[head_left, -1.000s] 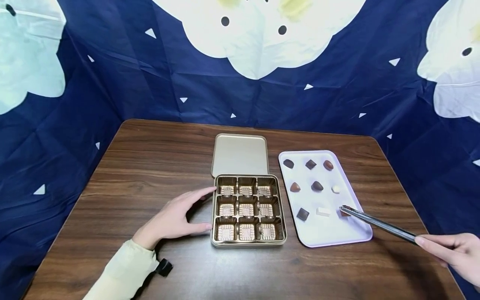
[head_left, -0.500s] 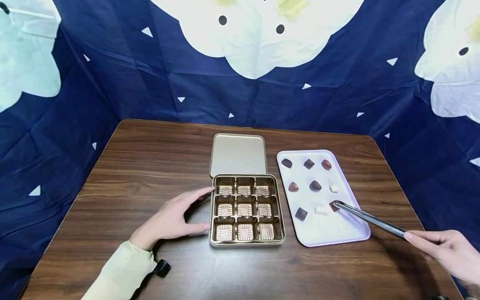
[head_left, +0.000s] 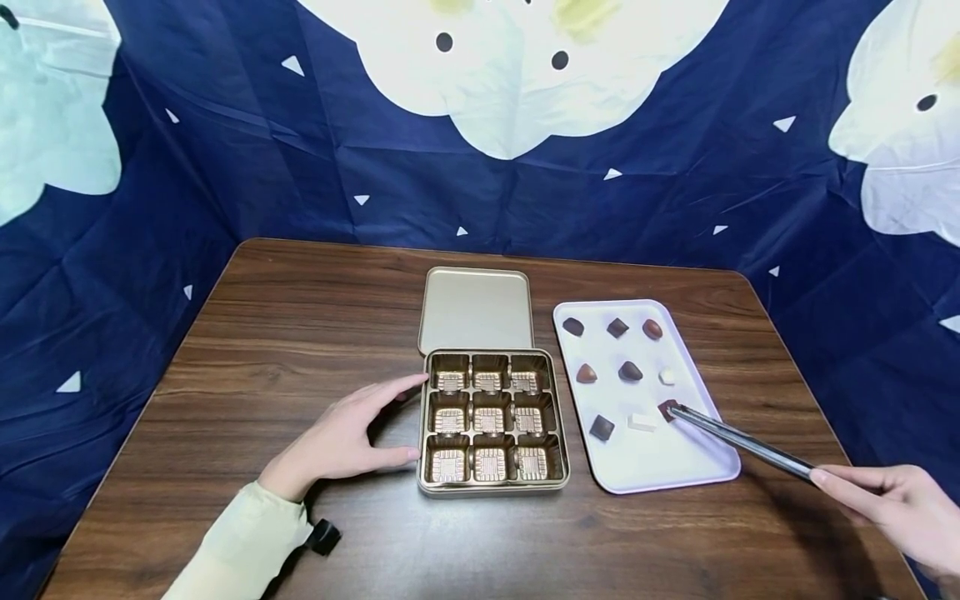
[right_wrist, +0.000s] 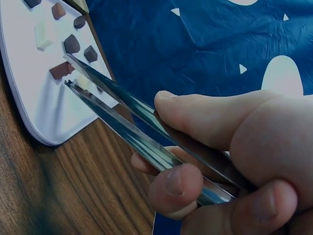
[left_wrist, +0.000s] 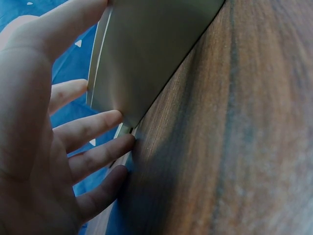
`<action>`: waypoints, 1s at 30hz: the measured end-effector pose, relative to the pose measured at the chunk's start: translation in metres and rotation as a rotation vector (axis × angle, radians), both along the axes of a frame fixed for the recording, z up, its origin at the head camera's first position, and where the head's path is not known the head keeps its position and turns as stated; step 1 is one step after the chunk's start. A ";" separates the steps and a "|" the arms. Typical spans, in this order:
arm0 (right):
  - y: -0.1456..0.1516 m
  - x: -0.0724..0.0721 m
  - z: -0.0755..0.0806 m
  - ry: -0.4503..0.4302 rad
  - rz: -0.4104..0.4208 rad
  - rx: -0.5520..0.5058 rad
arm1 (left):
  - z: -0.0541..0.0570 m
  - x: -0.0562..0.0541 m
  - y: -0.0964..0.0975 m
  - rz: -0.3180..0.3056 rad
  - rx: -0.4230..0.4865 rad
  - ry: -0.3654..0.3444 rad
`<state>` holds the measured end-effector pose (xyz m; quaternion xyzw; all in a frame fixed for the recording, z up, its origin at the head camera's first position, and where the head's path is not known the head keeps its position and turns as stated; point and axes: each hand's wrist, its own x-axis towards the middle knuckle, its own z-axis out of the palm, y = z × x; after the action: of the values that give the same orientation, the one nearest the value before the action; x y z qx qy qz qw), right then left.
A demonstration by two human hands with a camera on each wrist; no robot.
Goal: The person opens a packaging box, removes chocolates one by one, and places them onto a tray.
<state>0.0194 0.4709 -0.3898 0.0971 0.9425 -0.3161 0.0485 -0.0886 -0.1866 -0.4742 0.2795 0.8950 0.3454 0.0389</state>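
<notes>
My right hand (head_left: 888,504) grips long metal tongs (head_left: 750,447) between thumb and fingers. In the right wrist view their serrated tips stand apart, one to each side of a square brown chocolate (right_wrist: 60,71). That chocolate lies on the white tray (head_left: 667,467). On the left, my left hand (head_left: 337,437) has its fingers spread, thumb and forefinger reaching the side of a gold tin (head_left: 495,485). Inside the tin is an insert of bare square compartments. The left wrist view shows the fingertips right at the tin's wall (left_wrist: 142,44).
Several other chocolates, dark, brown and white, lie in rows on the tray, among them a white bar (head_left: 642,422) beside the brown piece. The tin's lid (head_left: 477,308) lies behind the tin. A blue patterned cloth (head_left: 420,200) hangs behind the wooden table (head_left: 322,292).
The tongs and the brown chocolate at their tips have shifted a little left and away from me during the first half second. My left hand keeps its place at the tin.
</notes>
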 end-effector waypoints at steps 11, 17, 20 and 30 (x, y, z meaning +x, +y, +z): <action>-0.004 0.007 -0.001 0.143 -0.029 -0.112 | 0.002 0.002 0.000 0.000 0.001 0.008; -0.013 0.004 -0.002 0.243 -0.051 -0.145 | 0.001 0.001 0.000 -0.002 0.000 0.011; -0.018 0.001 -0.004 0.302 -0.035 -0.146 | 0.001 0.001 0.000 0.000 -0.005 0.014; -0.034 -0.018 -0.012 0.405 -0.030 -0.021 | 0.002 0.002 0.000 0.003 -0.007 0.015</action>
<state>0.0011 0.4372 -0.4022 0.0451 0.9281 -0.3396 -0.1458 -0.0865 -0.1866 -0.4719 0.2807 0.8969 0.3403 0.0329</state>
